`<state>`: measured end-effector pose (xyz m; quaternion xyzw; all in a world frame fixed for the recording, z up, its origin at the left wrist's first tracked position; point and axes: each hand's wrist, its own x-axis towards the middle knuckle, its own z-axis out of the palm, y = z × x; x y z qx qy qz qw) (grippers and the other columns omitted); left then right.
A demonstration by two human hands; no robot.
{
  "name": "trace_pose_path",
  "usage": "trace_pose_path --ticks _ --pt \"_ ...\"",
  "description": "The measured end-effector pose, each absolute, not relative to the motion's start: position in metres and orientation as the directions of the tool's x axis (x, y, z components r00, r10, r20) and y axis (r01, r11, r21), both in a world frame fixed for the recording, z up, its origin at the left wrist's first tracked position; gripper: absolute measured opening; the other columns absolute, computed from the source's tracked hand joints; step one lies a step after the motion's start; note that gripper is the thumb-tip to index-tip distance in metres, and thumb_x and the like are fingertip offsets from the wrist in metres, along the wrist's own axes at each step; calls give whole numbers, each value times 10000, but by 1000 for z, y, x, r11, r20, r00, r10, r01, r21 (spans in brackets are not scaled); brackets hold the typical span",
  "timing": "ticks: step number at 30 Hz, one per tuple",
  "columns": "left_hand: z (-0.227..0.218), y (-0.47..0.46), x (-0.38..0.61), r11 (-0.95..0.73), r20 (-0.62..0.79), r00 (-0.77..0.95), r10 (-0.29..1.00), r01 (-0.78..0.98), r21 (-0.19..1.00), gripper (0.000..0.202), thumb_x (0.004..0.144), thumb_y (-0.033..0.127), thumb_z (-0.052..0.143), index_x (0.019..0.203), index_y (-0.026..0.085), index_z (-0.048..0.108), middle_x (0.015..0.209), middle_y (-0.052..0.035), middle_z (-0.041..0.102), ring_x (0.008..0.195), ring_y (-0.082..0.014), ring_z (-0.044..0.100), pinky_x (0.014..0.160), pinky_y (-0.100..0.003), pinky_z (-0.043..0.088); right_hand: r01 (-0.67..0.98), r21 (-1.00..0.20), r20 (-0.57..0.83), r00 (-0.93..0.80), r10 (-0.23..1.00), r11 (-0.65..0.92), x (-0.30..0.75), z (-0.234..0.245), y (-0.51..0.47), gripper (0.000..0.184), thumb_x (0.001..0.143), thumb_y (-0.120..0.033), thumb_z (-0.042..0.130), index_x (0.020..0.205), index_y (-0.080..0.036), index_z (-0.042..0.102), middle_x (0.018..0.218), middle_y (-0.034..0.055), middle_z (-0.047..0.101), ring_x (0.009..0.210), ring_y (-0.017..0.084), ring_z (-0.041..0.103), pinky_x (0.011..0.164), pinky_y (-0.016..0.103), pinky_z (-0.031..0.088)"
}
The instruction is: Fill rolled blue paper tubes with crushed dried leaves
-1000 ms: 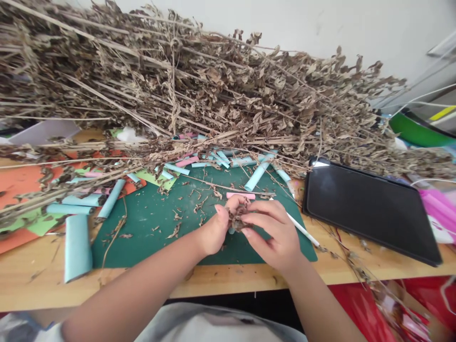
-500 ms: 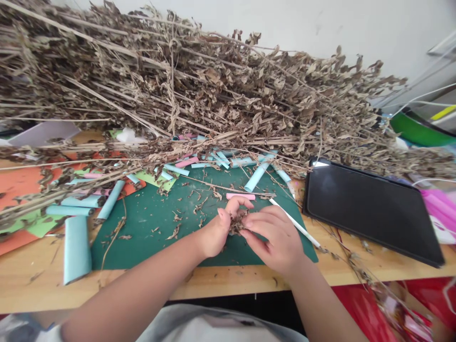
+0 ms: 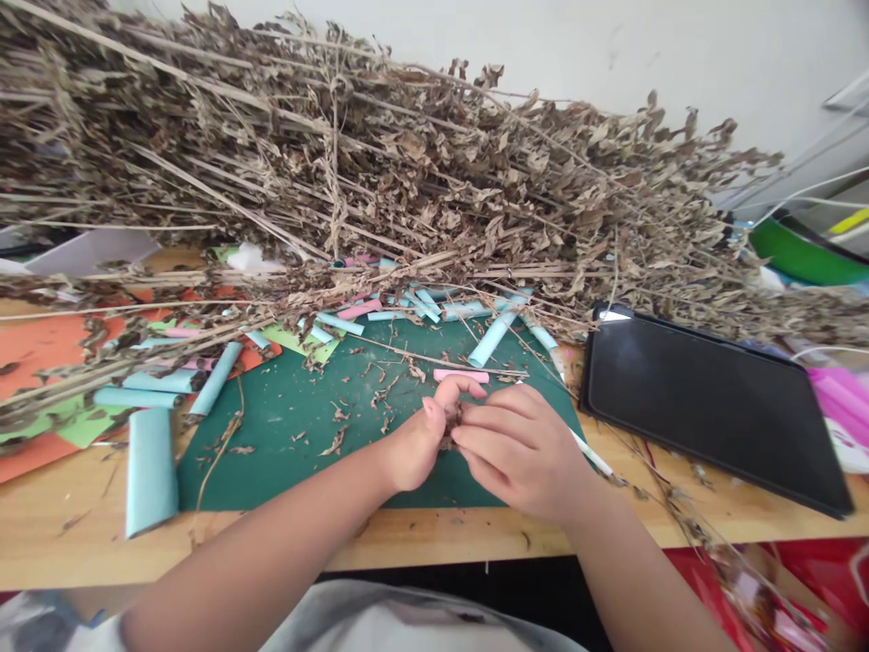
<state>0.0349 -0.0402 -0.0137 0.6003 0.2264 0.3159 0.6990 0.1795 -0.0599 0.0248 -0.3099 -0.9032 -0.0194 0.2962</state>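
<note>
Over the front of the green cutting mat (image 3: 272, 444), my left hand (image 3: 424, 439) is curled around a clump of dried leaves (image 3: 448, 431). Its forefinger and thumb bend over the top. From the other side, my right hand (image 3: 520, 448) presses its fingertips into the same clump, hiding most of it. Just beyond my fingers lies a small pink paper tube (image 3: 460, 376). A white stick (image 3: 592, 453) slants out from behind my right hand. Crumbs of dried leaf (image 3: 334, 441) are scattered over the mat.
A large heap of dried leafy stalks (image 3: 407, 172) spans the back of the wooden table (image 3: 61, 552). Several blue paper tubes (image 3: 492, 337) lie before it, and a wider blue tube (image 3: 151, 475) stands at left. A black tablet (image 3: 712, 412) lies at right, orange paper (image 3: 41, 340) at left.
My right hand has moved slightly left and closed in on my left, so less of the leaf clump shows. The whole view has shifted a little.
</note>
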Motion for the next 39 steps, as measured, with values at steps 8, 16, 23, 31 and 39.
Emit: trace_pose_path --ticks 8,16,23,31,39 --pt "-18 -37 36 -59 227 678 699 -262 963 691 662 746 106 972 171 330 644 19 371 547 -99 307 547 -243 294 394 -763 563 16 827 512 189 14 -64 227 718 -89 530 876 -249 501 760 8 565 689 130 554 586 263 466" --pt "-9 -36 31 -531 412 507 757 109 840 504 661 440 619 1036 206 376 794 -28 513 666 -129 474 600 -247 384 169 -952 275 100 956 256 177 5 -67 78 682 -198 588 752 -214 558 661 -7 576 578 113 563 511 224 497" --pt "-1 -29 26 -698 473 543 693 344 628 150 796 307 481 770 175 549 675 -27 582 649 -137 533 595 -244 408 56 -992 120 87 989 115 177 1 -64 42 668 -206 602 686 -195 566 573 -32 543 497 82 514 449 190 451" --pt "3 -29 29 -351 237 407 882 234 906 129 772 268 509 720 152 529 666 -3 552 538 -83 493 538 -215 407 -65 -982 169 87 982 175 181 -7 -62 90 671 -164 598 735 -211 555 698 -20 580 593 89 550 539 217 484" --pt "7 -33 35 -1 -5 393 919 15 1000 149 722 257 559 790 124 548 572 41 492 442 -46 480 460 -172 421 494 -735 531 -7 847 465 174 -2 -66 144 734 -101 509 806 -216 558 807 20 589 779 136 559 693 275 477"
